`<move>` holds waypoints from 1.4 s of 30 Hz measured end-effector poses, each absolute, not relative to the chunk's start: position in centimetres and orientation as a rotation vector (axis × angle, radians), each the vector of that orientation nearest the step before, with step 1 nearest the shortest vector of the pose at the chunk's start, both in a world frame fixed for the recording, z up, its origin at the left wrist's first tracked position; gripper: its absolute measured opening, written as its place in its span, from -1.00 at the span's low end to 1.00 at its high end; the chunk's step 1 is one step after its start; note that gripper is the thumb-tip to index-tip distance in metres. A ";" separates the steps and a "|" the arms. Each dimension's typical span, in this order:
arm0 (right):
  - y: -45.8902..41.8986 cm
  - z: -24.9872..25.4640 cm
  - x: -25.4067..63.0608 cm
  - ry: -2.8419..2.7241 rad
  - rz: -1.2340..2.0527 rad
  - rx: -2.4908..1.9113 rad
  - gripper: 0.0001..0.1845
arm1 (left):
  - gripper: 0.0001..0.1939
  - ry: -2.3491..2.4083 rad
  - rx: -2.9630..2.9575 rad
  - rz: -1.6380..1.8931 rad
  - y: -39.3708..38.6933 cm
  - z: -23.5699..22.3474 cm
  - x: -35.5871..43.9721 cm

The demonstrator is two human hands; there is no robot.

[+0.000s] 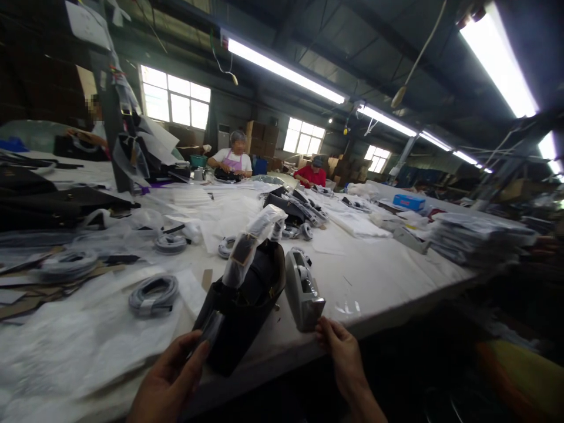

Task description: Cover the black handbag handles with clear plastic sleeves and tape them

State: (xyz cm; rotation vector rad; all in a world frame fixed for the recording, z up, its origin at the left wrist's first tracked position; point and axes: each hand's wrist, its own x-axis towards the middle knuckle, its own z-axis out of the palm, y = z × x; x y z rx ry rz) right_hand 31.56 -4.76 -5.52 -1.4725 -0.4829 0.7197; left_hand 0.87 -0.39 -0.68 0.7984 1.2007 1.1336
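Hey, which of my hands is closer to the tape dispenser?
Right. Your right hand is at the cutting end of the tape dispenser; your left hand is farther off, across the black bag, pinching a plastic-wrapped strip.

Your bag (247, 317) is plain black with gold-coloured hardware, and the tape dispenser (304, 294) to the right of it is a plain light grey. Left of the bag you've got a grey coiled strap (153, 295) with a white band. Worktop (374, 276) under the bag's just plain white, and way beyond the bag there's a bright blue box (409, 202).
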 end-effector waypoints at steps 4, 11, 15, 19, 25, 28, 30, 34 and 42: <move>-5.5 -6.3 31.5 -0.559 0.627 -1.529 -0.48 | -0.28 1.194 0.733 1.153 -0.2 -0.9 0.8; -8.2 -3.1 27.8 -1.133 0.489 -1.562 -0.79 | -0.32 1.170 0.718 1.198 -0.8 -0.7 1.4; -7.4 0.7 24.1 -1.477 0.502 -1.304 -0.88 | -0.39 1.172 0.792 1.197 -1.3 0.6 1.5; -5.8 3.9 19.6 -1.667 0.624 -1.104 -0.84 | -0.49 1.160 0.886 1.237 -1.4 0.9 1.6; -2.6 4.4 15.3 -1.490 0.841 -1.247 -0.69 | -0.58 1.138 1.024 1.306 -0.6 -1.3 1.3; -1.8 3.8 14.9 -1.380 0.909 -1.287 -0.63 | -0.62 1.136 1.103 1.315 -0.4 -1.6 1.3; -2.0 3.8 15.0 -1.353 0.973 -1.220 -0.65 | -0.62 1.150 1.100 1.315 -0.5 -1.4 1.3; -2.8 4.6 14.8 -1.338 1.237 -0.946 -0.73 | -0.53 1.157 1.008 1.341 -0.6 -1.0 1.3; -1.0 2.9 14.1 -1.210 1.294 -1.104 -0.60 | -0.68 1.082 1.125 1.332 -0.5 -1.8 1.1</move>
